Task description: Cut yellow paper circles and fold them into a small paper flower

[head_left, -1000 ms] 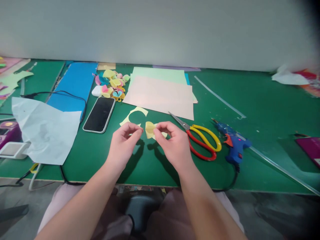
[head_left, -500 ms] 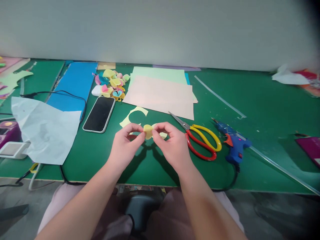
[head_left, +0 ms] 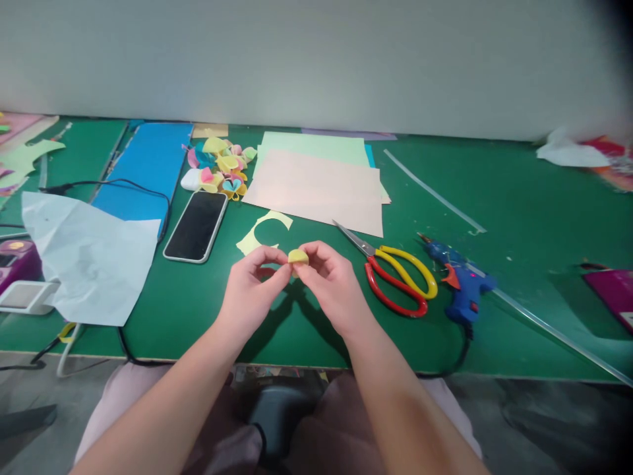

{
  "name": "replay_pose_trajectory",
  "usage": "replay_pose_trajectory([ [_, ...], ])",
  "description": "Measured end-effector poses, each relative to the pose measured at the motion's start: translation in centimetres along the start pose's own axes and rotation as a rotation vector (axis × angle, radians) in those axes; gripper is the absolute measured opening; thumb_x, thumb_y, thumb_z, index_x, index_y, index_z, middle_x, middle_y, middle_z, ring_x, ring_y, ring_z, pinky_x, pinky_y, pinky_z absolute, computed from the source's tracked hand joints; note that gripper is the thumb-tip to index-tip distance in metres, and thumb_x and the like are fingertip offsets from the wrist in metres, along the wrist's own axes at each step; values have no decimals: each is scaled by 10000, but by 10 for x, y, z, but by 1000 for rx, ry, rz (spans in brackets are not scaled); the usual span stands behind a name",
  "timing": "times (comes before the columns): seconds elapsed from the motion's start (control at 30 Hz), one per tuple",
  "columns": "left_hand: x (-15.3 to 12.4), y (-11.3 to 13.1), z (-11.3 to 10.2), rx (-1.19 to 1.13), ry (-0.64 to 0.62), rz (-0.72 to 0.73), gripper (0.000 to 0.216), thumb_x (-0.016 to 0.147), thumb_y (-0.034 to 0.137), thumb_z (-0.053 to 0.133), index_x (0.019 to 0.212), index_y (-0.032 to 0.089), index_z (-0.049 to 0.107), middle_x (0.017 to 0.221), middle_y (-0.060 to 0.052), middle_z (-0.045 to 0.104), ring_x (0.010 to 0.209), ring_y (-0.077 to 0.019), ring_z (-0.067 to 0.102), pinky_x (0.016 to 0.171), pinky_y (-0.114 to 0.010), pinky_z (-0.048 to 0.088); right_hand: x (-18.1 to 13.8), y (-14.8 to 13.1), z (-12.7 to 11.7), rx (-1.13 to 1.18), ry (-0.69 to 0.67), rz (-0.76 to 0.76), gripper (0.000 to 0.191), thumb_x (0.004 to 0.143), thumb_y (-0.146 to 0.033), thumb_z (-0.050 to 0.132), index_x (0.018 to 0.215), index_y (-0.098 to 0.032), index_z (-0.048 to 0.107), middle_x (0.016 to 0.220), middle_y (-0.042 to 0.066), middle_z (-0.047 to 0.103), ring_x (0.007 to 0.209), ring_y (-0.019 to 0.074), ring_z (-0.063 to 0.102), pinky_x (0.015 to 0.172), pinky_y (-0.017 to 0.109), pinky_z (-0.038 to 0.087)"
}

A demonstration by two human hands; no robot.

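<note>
A small piece of yellow paper (head_left: 298, 256) with a rounded edge is pinched between the fingertips of both hands. My left hand (head_left: 257, 284) grips its left side between thumb and index finger. On the other side, my right hand (head_left: 330, 280) is closed on it, the thumb pressed along its lower edge. Just beyond my left hand lies a yellow paper scrap (head_left: 250, 243) with a round cut-out. Scissors (head_left: 395, 277) with one red and one yellow handle rest right of my right hand, blades partly closed.
Pink and green paper sheets (head_left: 316, 188) lie behind the hands. A phone (head_left: 196, 227) and a pile of paper flowers (head_left: 225, 161) are to the left, near a crumpled white sheet (head_left: 93, 257). A blue glue gun (head_left: 465, 284) with its cord lies on the right.
The yellow paper has turned and now looks folded, showing a half-round edge on top. My hands have drawn closer together, the right one shifting slightly left.
</note>
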State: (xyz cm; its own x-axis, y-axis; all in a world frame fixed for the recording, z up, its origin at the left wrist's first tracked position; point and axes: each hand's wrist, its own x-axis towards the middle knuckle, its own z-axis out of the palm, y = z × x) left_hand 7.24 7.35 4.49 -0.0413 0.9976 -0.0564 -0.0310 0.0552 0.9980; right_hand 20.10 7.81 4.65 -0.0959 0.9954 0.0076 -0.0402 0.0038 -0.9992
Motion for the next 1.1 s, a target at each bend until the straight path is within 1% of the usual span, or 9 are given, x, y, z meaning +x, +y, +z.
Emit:
replay_pose_trajectory([
  [0.13, 0, -2, 0, -21, -12, -14, 83, 684, 244, 673, 702, 183, 620, 741, 18, 622, 628, -94, 553, 625, -222, 453, 0, 0, 1, 34, 13, 31, 79, 723, -259, 601, 747, -205, 548, 720, -34, 554, 626, 100, 518, 582, 225, 434],
  [0.43, -1, -4, 1, -15, 1, 19, 64, 700, 234, 664, 698, 188, 619, 746, 23, 621, 663, -96, 554, 643, -215, 451, -2, 0, 3, 40, 82, 33, 90, 722, -259, 617, 709, -199, 550, 661, -47, 530, 574, 90, 477, 520, 214, 394],
  [0.57, -1, -4, 1, -11, 16, 7, 74, 697, 243, 666, 695, 190, 614, 734, 29, 613, 652, -93, 545, 624, -208, 437, 2, 4, 0, 46, 113, 26, 30, 714, -214, 599, 704, -197, 577, 664, -40, 559, 579, 92, 500, 534, 218, 412],
  [0.63, -1, -3, 1, -29, 37, -16, 81, 687, 242, 671, 685, 190, 608, 709, 35, 601, 632, -89, 533, 602, -203, 425, 5, 3, -5, 70, 182, 19, 27, 694, -201, 603, 703, -197, 578, 660, -38, 579, 591, 97, 530, 567, 227, 441],
  [0.73, 0, -2, -1, -80, 63, -74, 102, 668, 238, 680, 662, 187, 592, 688, 44, 588, 608, -76, 510, 589, -193, 411, 9, -1, -16, 128, 353, -8, 43, 677, -213, 592, 685, -202, 551, 647, -38, 581, 608, 101, 564, 636, 250, 487],
  [0.8, 1, -1, -3, -114, 49, -138, 120, 655, 246, 690, 652, 184, 587, 689, 43, 583, 600, -71, 499, 587, -191, 409, 11, -4, -22, 123, 395, -22, 39, 691, -222, 569, 684, -210, 532, 647, -37, 573, 615, 103, 574, 663, 267, 505],
  [0.87, 3, -1, -4, -151, 27, -200, 137, 642, 258, 702, 647, 183, 587, 689, 39, 573, 608, -75, 500, 583, -192, 416, 11, -5, -23, 107, 365, -28, 45, 708, -236, 564, 701, -216, 524, 662, -34, 579, 633, 108, 588, 684, 281, 514],
  [0.97, 4, -2, -3, -198, 13, -241, 149, 628, 261, 710, 635, 182, 585, 686, 33, 558, 635, -85, 514, 581, -195, 431, 8, -3, -16, 98, 234, -21, 83, 717, -240, 589, 747, -219, 514, 718, -26, 619, 688, 121, 608, 701, 285, 505],
  [1.1, 4, -2, -2, -212, -1, -246, 155, 629, 250, 715, 633, 177, 578, 682, 33, 560, 627, -78, 511, 584, -191, 429, 4, 2, -2, 113, 78, 0, 211, 680, -190, 627, 792, -231, 453, 755, -42, 604, 689, 114, 583, 634, 255, 470],
])
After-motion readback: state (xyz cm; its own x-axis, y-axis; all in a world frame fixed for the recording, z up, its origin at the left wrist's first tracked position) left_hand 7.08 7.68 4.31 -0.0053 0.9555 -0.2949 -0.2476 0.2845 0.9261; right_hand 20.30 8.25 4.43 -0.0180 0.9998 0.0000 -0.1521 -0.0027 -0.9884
